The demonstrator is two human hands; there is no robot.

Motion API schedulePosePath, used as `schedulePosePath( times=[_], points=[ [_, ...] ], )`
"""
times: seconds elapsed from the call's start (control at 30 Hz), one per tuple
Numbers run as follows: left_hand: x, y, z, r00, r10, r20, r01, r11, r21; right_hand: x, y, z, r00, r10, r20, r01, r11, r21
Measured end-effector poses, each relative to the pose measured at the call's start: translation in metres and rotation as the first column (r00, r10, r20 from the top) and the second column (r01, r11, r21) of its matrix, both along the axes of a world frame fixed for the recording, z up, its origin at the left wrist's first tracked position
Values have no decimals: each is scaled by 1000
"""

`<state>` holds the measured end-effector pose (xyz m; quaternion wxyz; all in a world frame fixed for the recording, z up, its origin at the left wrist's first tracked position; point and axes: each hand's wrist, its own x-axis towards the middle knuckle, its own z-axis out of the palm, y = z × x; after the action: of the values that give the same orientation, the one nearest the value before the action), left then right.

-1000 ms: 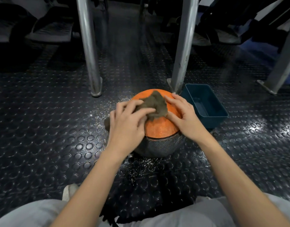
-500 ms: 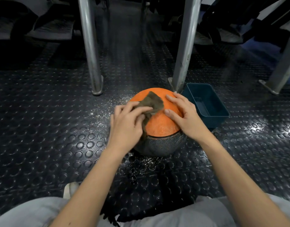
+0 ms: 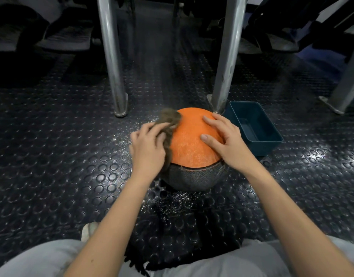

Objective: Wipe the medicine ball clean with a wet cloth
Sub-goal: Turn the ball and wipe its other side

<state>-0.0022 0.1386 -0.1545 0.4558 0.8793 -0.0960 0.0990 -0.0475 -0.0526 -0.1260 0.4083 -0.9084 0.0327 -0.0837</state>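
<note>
You are mid-wipe, your left hand (image 3: 148, 148) in a closed grip on the cloth (image 3: 170, 118) at the upper left of the medicine ball (image 3: 192, 142), which sits on the floor (image 3: 72, 156) beside a blue tub (image 3: 272, 136), your right hand (image 3: 230, 142) open and flat to steady it, so next should come a sweep across the top.

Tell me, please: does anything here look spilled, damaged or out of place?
Yes: pale specks lie scattered on the dark studded floor in front of and to the left of the medicine ball, like spilled powder or droplets; which, I cannot tell. The ball's orange top also shows a faint whitish film. Nothing looks broken.
</note>
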Motion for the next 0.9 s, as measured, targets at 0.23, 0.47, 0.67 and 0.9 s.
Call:
schedulePosePath(
  times=[0.23,0.47,0.67,0.9],
  points=[
    [-4,3,15,995,38,88,-29,994,-103,-2,0,1,1000,-5,19,5,1000,4],
    [12,10,-4,957,105,-270,-127,990,-65,-1,2,1,1000,6,14,-6,1000,-1],
    [3,5,14,1000,-1,-26,-2,993,-120,-1,-1,3,1000,6,12,-6,1000,-3],
    [11,9,2,989,-139,-46,124,965,-232,-1,-2,4,1000,10,-2,-10,999,-31]
  ],
)
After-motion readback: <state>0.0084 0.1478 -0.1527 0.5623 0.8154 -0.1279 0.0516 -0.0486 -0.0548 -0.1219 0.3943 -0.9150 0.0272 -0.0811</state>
